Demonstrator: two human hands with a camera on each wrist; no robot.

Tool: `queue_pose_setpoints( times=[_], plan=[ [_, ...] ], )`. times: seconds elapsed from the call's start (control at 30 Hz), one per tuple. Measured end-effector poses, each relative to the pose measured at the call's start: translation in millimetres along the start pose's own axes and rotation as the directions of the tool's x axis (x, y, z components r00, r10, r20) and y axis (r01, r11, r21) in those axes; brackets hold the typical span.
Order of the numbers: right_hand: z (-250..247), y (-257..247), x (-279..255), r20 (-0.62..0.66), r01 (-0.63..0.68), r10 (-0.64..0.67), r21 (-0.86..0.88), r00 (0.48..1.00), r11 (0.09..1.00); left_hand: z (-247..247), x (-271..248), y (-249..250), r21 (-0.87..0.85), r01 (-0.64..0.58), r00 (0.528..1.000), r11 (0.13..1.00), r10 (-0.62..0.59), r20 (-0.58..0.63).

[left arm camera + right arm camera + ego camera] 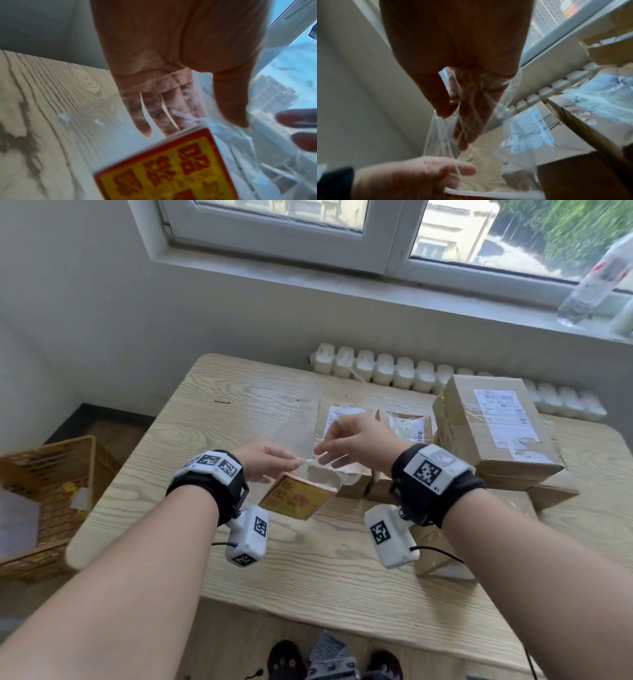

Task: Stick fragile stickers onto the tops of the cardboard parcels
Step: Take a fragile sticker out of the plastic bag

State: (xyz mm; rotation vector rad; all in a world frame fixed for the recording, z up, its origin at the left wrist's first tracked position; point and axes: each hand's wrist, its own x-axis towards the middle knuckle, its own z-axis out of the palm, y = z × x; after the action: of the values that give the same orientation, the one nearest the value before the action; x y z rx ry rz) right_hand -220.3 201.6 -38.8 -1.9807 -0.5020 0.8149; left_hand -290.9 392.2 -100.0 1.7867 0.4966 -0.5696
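A stack of red and yellow fragile stickers sits in a clear plastic bag held above the wooden table. My left hand pinches one edge of the bag's mouth and my right hand pinches the other. In the left wrist view the sticker stack hangs below my fingers behind the plastic. The right wrist view has the right hand gripping the film, with the left hand below. Cardboard parcels lie beyond: a large one and two flat ones.
A smaller parcel lies under my right wrist near the table's front. A woven basket stands on the floor at the left. A white radiator runs behind the table. A plastic bottle stands on the windowsill.
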Motion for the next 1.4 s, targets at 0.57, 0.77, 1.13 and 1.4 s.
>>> queue_pose_setpoints(
  times=[0.57,0.77,1.13,1.4],
  plan=[
    [-7,2,-9,0.245,-0.381,0.309,0.757,0.919,0.532,-13,-6,-16,0.102,0.111,0.989,0.989,-0.1,-0.109],
    [18,11,-3,0.238,-0.419,0.345,0.542,0.908,0.728,-13,-10,-16,-0.018,0.114,0.989,0.993,-0.115,-0.097],
    [47,13,0,-0.062,-0.307,0.304,-0.064,0.951,0.949,-6,-21,-6,-0.031,0.102,0.994,0.994,-0.101,0.039],
    [50,16,1,-0.074,-0.327,0.327,0.016,0.942,0.945,-6,-19,-12,-0.233,0.085,0.996,0.969,-0.091,-0.013]
  ],
)
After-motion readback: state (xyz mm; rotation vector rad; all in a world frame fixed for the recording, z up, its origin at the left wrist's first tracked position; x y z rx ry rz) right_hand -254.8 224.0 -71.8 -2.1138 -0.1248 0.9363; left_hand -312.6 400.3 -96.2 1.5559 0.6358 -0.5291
